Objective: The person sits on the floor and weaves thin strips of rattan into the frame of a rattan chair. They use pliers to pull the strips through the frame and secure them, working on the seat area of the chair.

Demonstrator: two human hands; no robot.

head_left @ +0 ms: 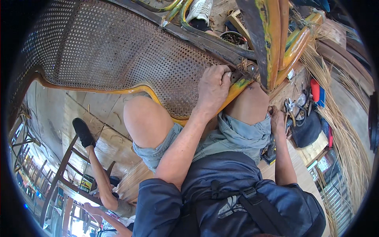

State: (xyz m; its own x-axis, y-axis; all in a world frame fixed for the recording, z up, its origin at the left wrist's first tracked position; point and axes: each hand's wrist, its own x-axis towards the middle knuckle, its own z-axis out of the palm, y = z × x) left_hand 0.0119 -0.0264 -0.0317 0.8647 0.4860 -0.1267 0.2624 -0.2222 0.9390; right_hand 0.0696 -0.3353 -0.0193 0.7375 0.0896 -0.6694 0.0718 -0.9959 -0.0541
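Observation:
A large woven cane chair panel (114, 47) in a curved wooden frame (118, 91) lies across my knees. My left hand (214, 87) rests closed at the panel's right corner, fingers curled by the dark rail; what they pinch, if anything, is hidden. A bundle of brown cane strips (247, 66) is wrapped round the frame joint just beyond it. My right hand (277, 118) hangs low beside my right thigh with its fingers curled in. Whatever it grips is too small to make out. Yellow-brown chair legs (272, 39) rise to the right of the joint.
Long loose cane strands (335, 130) spread down the right side. Nearby lie hand tools (294, 106), a dark pouch (306, 129) and a red-handled tool (314, 90). Another person's white shoe (200, 11) shows at the top; another person's leg (98, 173) is at lower left, by a wooden chair frame (65, 166).

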